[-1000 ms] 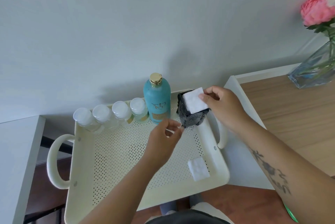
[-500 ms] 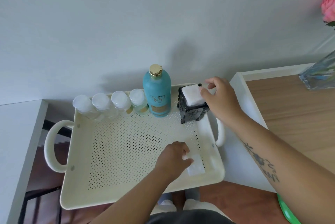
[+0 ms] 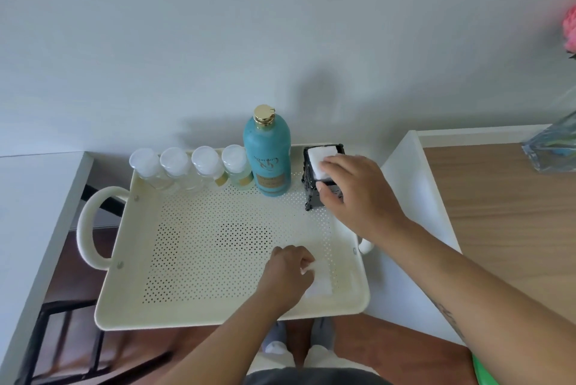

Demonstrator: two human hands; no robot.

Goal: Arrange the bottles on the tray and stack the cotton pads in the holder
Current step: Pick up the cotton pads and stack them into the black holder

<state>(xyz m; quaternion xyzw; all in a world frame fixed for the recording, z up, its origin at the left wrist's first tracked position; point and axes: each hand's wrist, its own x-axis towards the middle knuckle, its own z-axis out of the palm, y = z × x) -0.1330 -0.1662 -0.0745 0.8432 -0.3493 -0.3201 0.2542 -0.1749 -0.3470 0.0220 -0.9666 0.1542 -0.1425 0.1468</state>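
From the head camera, the bottles look done. Four small clear bottles (image 3: 190, 169) with round white caps and one tall blue bottle (image 3: 268, 157) with a gold cap stand in a row along the far edge of the tray (image 3: 124, 291). The tray is cream, hard and full of little holes, with a looped handle at each end.

The step now is the cotton pads. The holder (image 3: 311, 188) is a small black box with bumpy sides, standing just beside the blue bottle. Soft white square pads (image 3: 318, 160) fill its top. The right hand (image 3: 355, 194) rests over the holder, its fingers (image 3: 330, 163) loosely curled, touching the top pad and the holder's side.

The left hand (image 3: 288, 275) is low on the tray near the front right corner. Its fingers are curled tight, pinching the edge of a loose pad (image 3: 322, 280) that lies flat on the tray.

Next, I think, that pad needs lifting and laying flat on the pile. It is thin and floppy, so it could fold.
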